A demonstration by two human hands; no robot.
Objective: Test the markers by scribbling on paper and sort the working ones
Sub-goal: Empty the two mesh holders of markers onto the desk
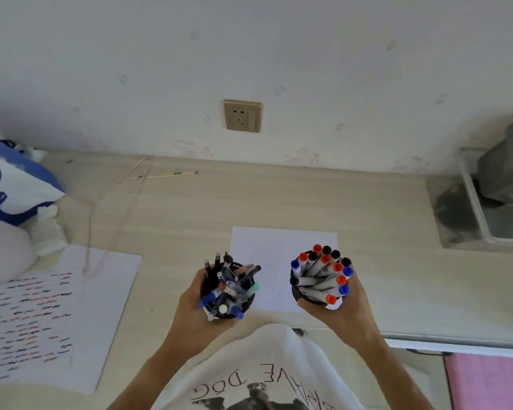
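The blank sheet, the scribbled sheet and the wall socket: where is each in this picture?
blank sheet (274, 250): head view, on its bare upper middle.
scribbled sheet (42, 315): head view, among the rows of ink marks.
wall socket (242, 116): head view, on the middle of its gold plate.

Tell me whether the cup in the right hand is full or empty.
Full: the cup in the right hand is packed with capped markers.

I hold two black cups, one in my left hand (190, 303) at nine o'clock, one in my right hand (342, 309) at three. The right cup (299, 294) carries fifteen capped markers (314, 279): six red, five black, four blue. Two paper sheets lie on the counter (279, 196): one blank (267, 250), one scribbled (57, 315).
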